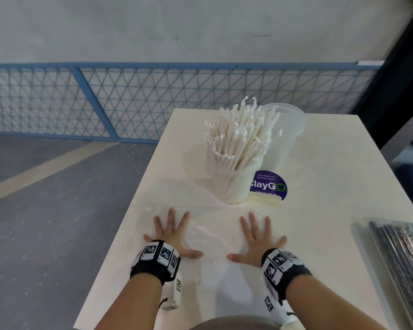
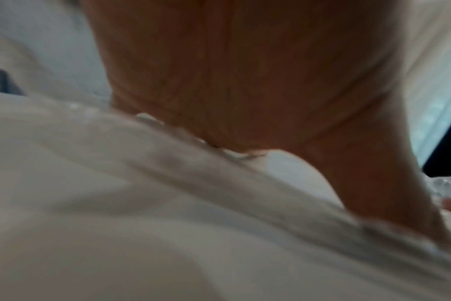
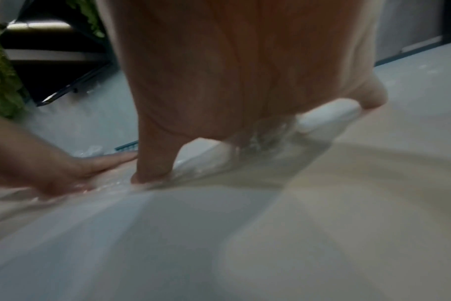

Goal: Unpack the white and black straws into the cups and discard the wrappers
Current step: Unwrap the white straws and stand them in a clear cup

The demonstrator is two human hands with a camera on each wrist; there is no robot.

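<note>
A white tabletop (image 1: 320,186) carries everything here. Toward its far side stands a clear cup (image 1: 234,186) packed with white paper-wrapped straws (image 1: 239,136) that fan out above its rim, and just behind it to the right stands a second, empty clear cup (image 1: 289,129). A round purple sticker (image 1: 270,184) lies on the tabletop at the foot of the full cup, with a few pale strips just in front of it. At the right edge lies a pack of black straws (image 1: 401,256) in clear film, well apart from both hands. Beyond the tabletop runs a blue mesh fence (image 1: 129,98) over a grey floor. Nearer the person, a crumpled clear plastic wrapper (image 1: 208,234) is spread flat on the tabletop. The left hand (image 1: 171,234) and right hand (image 1: 258,239) press down on it side by side, palms down, fingers straight and spread, thumbs pointing toward each other but apart. Neither hand grips anything. The wrist views show each palm pressing the film against the tabletop.
</note>
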